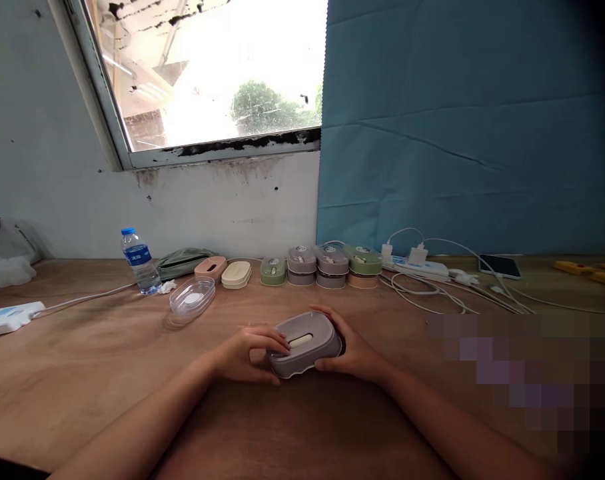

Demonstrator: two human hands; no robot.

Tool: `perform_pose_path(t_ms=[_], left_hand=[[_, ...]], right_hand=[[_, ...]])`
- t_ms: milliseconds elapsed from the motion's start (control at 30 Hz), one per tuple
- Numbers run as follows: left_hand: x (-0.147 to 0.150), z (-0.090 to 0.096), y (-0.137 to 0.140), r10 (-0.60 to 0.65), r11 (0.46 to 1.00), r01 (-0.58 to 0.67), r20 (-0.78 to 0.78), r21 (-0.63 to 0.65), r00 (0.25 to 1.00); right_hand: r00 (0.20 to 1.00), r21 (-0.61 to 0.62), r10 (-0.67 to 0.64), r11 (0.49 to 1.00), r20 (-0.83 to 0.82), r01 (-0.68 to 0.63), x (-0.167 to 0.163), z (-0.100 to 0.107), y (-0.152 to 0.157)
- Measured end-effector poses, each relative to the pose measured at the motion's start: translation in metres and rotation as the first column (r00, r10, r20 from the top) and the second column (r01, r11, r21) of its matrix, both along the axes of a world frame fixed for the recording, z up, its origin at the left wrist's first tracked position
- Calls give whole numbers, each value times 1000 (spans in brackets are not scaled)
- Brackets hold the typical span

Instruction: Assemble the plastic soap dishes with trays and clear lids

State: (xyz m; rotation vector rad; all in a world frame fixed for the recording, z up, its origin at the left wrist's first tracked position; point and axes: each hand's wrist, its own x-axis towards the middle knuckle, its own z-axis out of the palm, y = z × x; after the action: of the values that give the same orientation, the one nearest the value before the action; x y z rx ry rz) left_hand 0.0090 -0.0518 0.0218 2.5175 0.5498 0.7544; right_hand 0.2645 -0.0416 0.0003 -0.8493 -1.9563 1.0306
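A grey oval plastic box (310,325) with a slot in its top is between my hands, just above or on the table; I cannot tell which. A cream-coloured piece (301,341) shows in the slot. My left hand (252,353) grips the box's left end, its fingertips on the top by the slot. Around the right end wraps my right hand (350,350), thumb along the near side and fingers behind. Beyond them lie a clear plastic cover (192,300), a pink box (211,269) with a dark slot and stacked cream-coloured pieces (236,275).
Along the wall stand a water bottle (141,263), a green pouch (182,261), a small green box (273,271) and several stacked boxes (331,260). Farther right are a power strip (417,267), loose white cables (427,293) and a phone (500,267). Another power strip (12,319) lies left.
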Motion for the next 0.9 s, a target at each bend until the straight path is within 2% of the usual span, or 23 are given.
perform_pose_path(t_ms=[167, 433, 500, 633, 733, 800, 867, 900], left_hand=[[-2, -11, 7, 26, 996, -17, 115, -83, 993], [-7, -9, 12, 59, 990, -26, 238, -142, 969], [-8, -8, 13, 90, 984, -44, 264, -174, 960], [-12, -6, 13, 202, 956, -105, 360, -273, 911], [-20, 1, 15, 311, 928, -192, 384, -318, 870], [-30, 10, 22, 421, 898, -317, 384, -306, 822], [-44, 22, 36, 551, 834, -507, 381, -217, 742], [-52, 28, 46, 612, 779, -611, 379, -138, 695]], right_hand=[[999, 10, -6, 1000, -46, 6, -2, -2, 1], [979, -81, 39, 995, -200, -56, -9, 1, -2], [974, -105, 50, 992, -222, -75, -10, 1, -3], [973, -66, 98, 991, -207, -114, -6, 0, -2], [984, -77, 88, 992, -157, -101, -3, -2, 0], [989, -90, 71, 992, -129, -83, -1, -3, 1], [992, -94, 60, 993, -113, -71, -1, -5, 1], [992, -93, 58, 993, -109, -69, 0, -6, 1]])
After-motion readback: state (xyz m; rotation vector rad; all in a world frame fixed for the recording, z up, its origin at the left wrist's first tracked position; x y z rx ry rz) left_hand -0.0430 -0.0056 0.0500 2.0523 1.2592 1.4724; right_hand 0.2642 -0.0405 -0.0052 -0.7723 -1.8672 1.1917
